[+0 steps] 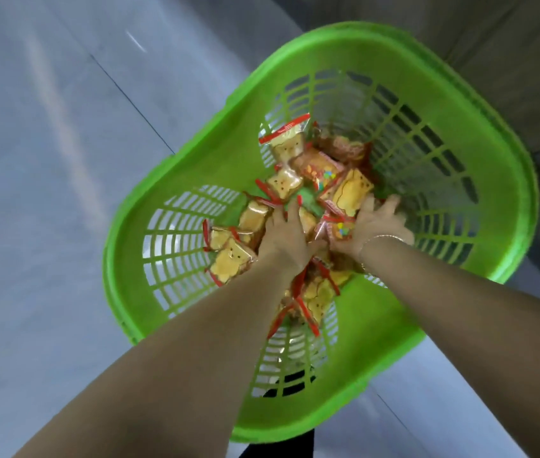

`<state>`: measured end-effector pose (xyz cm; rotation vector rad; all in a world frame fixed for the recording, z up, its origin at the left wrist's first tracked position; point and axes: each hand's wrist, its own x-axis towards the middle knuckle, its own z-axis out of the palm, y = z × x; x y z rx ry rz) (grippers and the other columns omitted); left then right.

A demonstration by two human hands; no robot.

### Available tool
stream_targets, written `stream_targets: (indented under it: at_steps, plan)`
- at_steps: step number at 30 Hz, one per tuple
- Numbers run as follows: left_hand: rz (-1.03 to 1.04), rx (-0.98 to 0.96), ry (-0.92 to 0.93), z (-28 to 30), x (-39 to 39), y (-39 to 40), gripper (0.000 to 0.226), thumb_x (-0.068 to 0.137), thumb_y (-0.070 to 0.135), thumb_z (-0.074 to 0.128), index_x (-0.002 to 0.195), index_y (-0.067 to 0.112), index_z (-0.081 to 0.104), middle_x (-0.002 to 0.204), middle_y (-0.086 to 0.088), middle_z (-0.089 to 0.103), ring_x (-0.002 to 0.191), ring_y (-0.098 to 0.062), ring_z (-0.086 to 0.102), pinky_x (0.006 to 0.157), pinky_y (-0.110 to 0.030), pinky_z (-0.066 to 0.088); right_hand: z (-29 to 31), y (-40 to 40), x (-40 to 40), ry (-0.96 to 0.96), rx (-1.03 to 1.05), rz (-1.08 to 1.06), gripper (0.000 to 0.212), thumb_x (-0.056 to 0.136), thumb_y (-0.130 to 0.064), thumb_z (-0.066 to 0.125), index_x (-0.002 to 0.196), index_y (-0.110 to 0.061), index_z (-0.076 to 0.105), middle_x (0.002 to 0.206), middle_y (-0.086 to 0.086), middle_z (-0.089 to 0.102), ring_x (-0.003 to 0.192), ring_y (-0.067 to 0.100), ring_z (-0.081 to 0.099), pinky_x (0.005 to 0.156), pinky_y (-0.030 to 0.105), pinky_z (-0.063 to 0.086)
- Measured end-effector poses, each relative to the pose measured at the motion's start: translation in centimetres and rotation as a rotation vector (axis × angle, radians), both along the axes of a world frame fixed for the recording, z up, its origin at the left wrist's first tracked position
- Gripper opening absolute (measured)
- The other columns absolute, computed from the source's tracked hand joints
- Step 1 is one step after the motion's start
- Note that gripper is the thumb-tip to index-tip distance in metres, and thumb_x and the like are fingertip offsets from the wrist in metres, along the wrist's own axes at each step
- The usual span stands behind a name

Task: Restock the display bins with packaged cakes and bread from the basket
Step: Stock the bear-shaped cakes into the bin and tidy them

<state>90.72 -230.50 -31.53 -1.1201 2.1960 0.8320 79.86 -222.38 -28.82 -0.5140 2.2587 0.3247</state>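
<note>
A: Both our hands are down in the green slotted basket [229, 153], which stands on the grey tiled floor [47, 160]. The packets lie in a loose heap on its bottom, running from the far-left wall to the near wall.

B: What has each hand got?

A: Our left hand [283, 236] lies over the middle of the heap with its fingers spread and pressed onto the toast-shaped cake packets [229, 262]; we can't tell whether the thumb has hooked one. Our right hand [376, 226] sits nearer the right wall, fingers curled around a sprinkle-topped cake packet [341, 229]. The two hands are nearly touching at the thumbs.

B: So how do we lift well?

A: We'd judge a scoop works best: slide the fingers under the pile from both sides and bring the palms together, so several packets come up at once. The film looks slippery, so we should squeeze only enough to hold, since the cakes inside would likely crush. Red sealed edges [308, 312] stick out and could snag the slots, so we'd lift straight up, clear of the walls.

B: And the display bins?

A: Not in view.
</note>
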Motion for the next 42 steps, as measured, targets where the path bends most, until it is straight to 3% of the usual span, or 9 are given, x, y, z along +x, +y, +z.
stream_targets:
  at_steps: [4,8,13,20,25,27,31,37,42]
  plan:
    - [-0.149,-0.043,-0.177,0.2,-1.1,-1.2,0.108,0.069,0.075,0.061,0.148,0.018,0.015,0.142,-0.019,0.033,0.131,-0.036,0.035,0.104,-0.046,0.034,-0.2,-0.7,-1.1,-0.005,0.060,0.143,0.100,0.064,-0.062,0.073,0.140,-0.014,0.030,0.141,0.015,0.022,0.123,0.031,0.038,0.092,0.040,0.041]
    - [-0.087,0.160,-0.086,1.5,-1.4,-1.7,0.093,0.068,0.053,0.078,0.136,0.014,0.028,0.133,-0.016,0.034,0.120,-0.035,0.046,0.101,-0.046,0.042,0.0,-0.6,-0.9,0.025,0.024,0.425,0.077,0.072,-0.062,0.063,0.132,-0.019,0.043,0.141,0.014,0.023,0.128,0.031,0.027,0.103,0.042,0.028]
    - [-0.103,0.331,-0.098,1.9,-2.1,-1.2,0.077,0.075,0.037,0.078,0.138,0.030,0.034,0.126,-0.013,0.050,0.112,-0.032,0.054,0.097,-0.041,0.044,1.0,-0.2,-1.3,-0.275,-0.064,0.186,0.081,0.067,-0.050,0.076,0.127,-0.014,0.036,0.129,0.014,0.045,0.119,0.033,0.047,0.091,0.037,0.045]
    - [0.218,0.295,0.083,7.8,0.2,-1.5,0.047,0.068,0.032,0.085,0.102,0.026,0.054,0.116,-0.013,0.059,0.101,-0.028,0.059,0.088,-0.030,0.045,8.9,0.8,-1.9,-0.128,-0.477,-0.340,0.058,0.066,-0.033,0.079,0.118,-0.024,0.056,0.111,0.010,0.061,0.103,0.026,0.058,0.086,0.029,0.045]
    - [0.666,0.534,0.382,21.3,2.4,-3.1,0.043,0.070,-0.009,0.075,0.103,0.011,0.056,0.089,-0.009,0.064,0.070,-0.010,0.066,0.066,-0.028,0.057,22.9,1.4,-2.8,-0.636,-0.887,-1.218,0.011,0.073,-0.025,0.074,0.081,-0.020,0.068,0.075,0.002,0.065,0.064,0.017,0.061,0.066,0.035,0.052]
    - [0.779,0.626,0.464,28.2,2.4,-3.3,0.045,0.065,-0.009,0.074,0.101,0.013,0.058,0.082,-0.004,0.065,0.061,-0.007,0.066,0.056,-0.021,0.054,29.8,2.4,-2.8,-0.811,-0.987,-1.324,0.017,0.081,-0.029,0.063,0.066,-0.025,0.069,0.071,-0.004,0.065,0.063,0.012,0.061,0.066,0.029,0.050]
    - [0.766,0.731,0.557,42.9,2.0,-2.7,0.050,0.060,0.014,0.071,0.109,0.016,0.061,0.096,-0.004,0.069,0.086,-0.021,0.065,0.085,-0.038,0.049,45.1,4.9,-1.5,-0.923,-1.128,-1.281,0.015,0.084,-0.037,0.058,0.074,-0.029,0.064,0.076,-0.008,0.065,0.066,0.008,0.060,0.065,0.028,0.044]
    - [0.567,0.799,0.646,62.7,-0.6,3.6,0.056,0.058,0.016,0.072,0.113,0.014,0.061,0.097,-0.007,0.066,0.086,-0.021,0.066,0.076,-0.037,0.054,66.2,11.0,-0.2,-0.798,-1.246,-1.125,0.050,0.069,-0.048,0.069,0.102,-0.010,0.070,0.094,0.008,0.069,0.080,0.016,0.065,0.068,0.026,0.052]
    - [0.329,0.809,0.682,74.0,-3.3,11.7,0.047,0.054,0.030,0.079,0.098,0.023,0.064,0.088,0.003,0.070,0.082,-0.013,0.068,0.068,-0.024,0.053,76.5,20.1,-1.2,-0.536,-1.594,-1.396,0.046,0.077,-0.045,0.061,0.109,-0.013,0.066,0.102,0.007,0.067,0.092,0.019,0.063,0.085,0.035,0.046]
